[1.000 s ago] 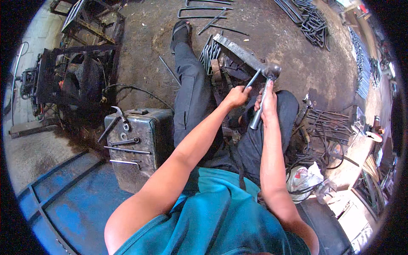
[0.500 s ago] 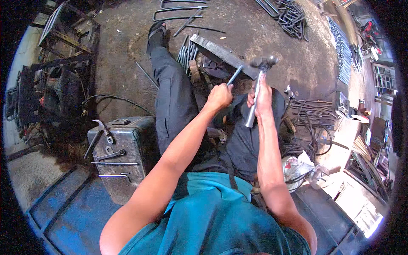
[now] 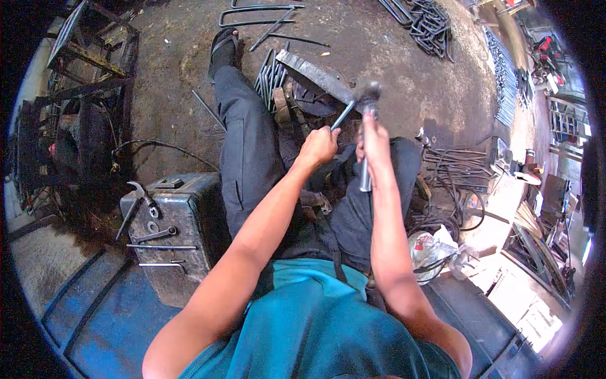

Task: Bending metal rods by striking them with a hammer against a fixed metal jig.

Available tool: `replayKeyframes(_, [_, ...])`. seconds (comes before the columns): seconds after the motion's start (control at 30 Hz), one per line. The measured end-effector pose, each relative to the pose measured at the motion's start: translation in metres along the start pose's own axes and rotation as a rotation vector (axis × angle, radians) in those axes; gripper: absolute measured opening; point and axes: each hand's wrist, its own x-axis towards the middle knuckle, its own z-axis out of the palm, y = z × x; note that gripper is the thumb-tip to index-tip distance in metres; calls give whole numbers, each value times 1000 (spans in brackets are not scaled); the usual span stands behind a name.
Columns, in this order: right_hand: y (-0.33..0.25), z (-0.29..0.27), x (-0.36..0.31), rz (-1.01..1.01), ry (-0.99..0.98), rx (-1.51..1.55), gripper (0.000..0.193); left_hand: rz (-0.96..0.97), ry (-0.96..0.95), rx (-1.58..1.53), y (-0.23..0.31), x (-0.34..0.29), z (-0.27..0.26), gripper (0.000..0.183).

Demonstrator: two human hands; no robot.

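My left hand (image 3: pixel 319 146) is closed round a steel rod (image 3: pixel 344 114), which slants up to the right. The rod's far end lies by the right end of a long, heavy metal bar (image 3: pixel 315 74). In my right hand (image 3: pixel 374 145) is a hammer (image 3: pixel 365 179), gripped by its metal handle. Its head is smeared by motion and is right beside the rod's tip; whether they touch I cannot tell. Several cut rods (image 3: pixel 270 74) lie bunched beside the bar's left end.
Left of my leg stands a worn metal box (image 3: pixel 170 234) with a claw hammer (image 3: pixel 144 197) and a spanner (image 3: pixel 155 235) on it. Bent rods (image 3: pixel 262 18) lie on the floor ahead, a heap of bent rods (image 3: pixel 432 28) at far right. Cables (image 3: pixel 470 208) coil at my right.
My right hand has swung the hammer left, bringing its head down close to the rod's tip. My left hand keeps its grip on the rod. The whole view has shifted slightly.
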Motion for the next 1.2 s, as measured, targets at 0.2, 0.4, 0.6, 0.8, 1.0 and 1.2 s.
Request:
replayKeyframes(0.2, [26,5,0,3,60,52,49,6,28,17,-9,0,0,47])
replayKeyframes(0.4, [8,-17,-4,41,-2,181,50,16,19,11,-7,-1,0,46])
replayKeyframes(0.6, [-71,-43,-42,-196,-111,168,53,-7,-4,30,-4,-4,-1,46])
replayKeyframes(0.8, [-168,-47,-92,-703,-318,438,59,24,40,23,-1,-6,-7,50])
replayKeyframes(1.0, [-86,-27,-59,-570,-272,429,55,25,8,41,1,-2,-2,48])
replayKeyframes(1.2, [43,2,29,-117,-53,29,47,41,12,40,1,-3,0,46])
